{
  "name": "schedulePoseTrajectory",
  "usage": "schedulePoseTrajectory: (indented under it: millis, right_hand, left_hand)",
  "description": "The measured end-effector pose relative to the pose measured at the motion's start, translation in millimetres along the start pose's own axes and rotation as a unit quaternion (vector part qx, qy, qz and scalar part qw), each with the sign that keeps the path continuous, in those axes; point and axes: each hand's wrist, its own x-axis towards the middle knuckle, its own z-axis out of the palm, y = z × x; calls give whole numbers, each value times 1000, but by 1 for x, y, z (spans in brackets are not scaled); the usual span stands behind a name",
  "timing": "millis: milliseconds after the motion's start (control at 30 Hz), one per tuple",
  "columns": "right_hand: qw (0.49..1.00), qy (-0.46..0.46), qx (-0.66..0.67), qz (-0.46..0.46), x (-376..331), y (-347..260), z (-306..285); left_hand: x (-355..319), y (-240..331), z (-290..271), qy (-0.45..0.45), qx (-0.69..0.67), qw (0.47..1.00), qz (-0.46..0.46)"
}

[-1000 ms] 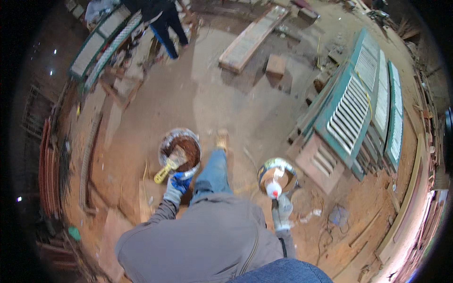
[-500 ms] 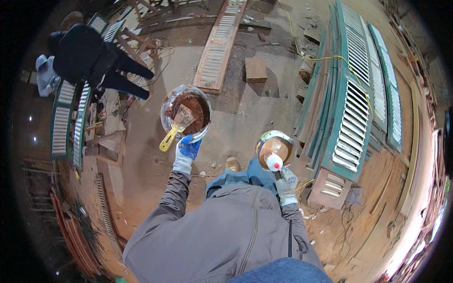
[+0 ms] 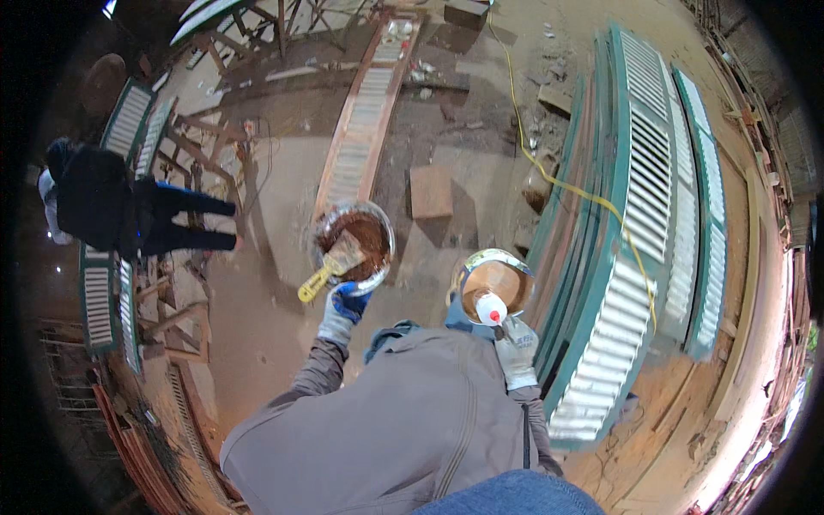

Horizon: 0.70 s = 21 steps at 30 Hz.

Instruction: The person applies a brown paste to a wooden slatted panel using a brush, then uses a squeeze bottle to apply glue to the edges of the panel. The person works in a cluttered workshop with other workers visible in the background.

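Observation:
My left hand (image 3: 344, 311), in a blue and white glove, is closed on the edge of a round bucket (image 3: 388, 230) of dark reddish-brown paste. Across the bucket's near rim leans a putty knife (image 3: 321, 278), its yellow handle sticking out and its smeared blade inside. To the right, my gloved right hand (image 3: 517, 350) closes at the near rim of a second bucket (image 3: 525, 281), which shows light brown inside. A white bottle (image 3: 489, 306) with a red tip sits at that bucket's near side, beside my fingers, which are partly hidden.
A louvred wooden panel (image 3: 359, 142) stretches ahead, beside a wooden block (image 3: 431, 192). Green-framed shutters (image 3: 645, 184) stand stacked on the right, with a yellow cable (image 3: 566, 186) across them. A person in dark clothes (image 3: 129, 202) stands at left near wooden trestles (image 3: 202, 142).
I have moved forward: the block, the louvred panel and the right-hand shutters are nearer. The person at left appears lower and farther left. Both buckets are still in my hands.

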Motion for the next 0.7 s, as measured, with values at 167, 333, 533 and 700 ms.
schedulePoseTrajectory:
  millis: [167, 333, 533, 700]
  right_hand:
    - [1000, -10, -21, -9, 174, 71, -25]
    - [999, -35, 2, 12, 342, 127, -21]
    - [999, -40, 8, -17, 546, 193, 30]
    - [999, -8, -1, -46, 711, 241, 70]
  left_hand:
    - [128, 65, 75, 177, -404, 866, -237]
    - [254, 75, 89, 203, -346, 896, -193]
    - [458, 84, 104, 196, -376, 886, -190]
    - [651, 74, 104, 221, -293, 924, -107]
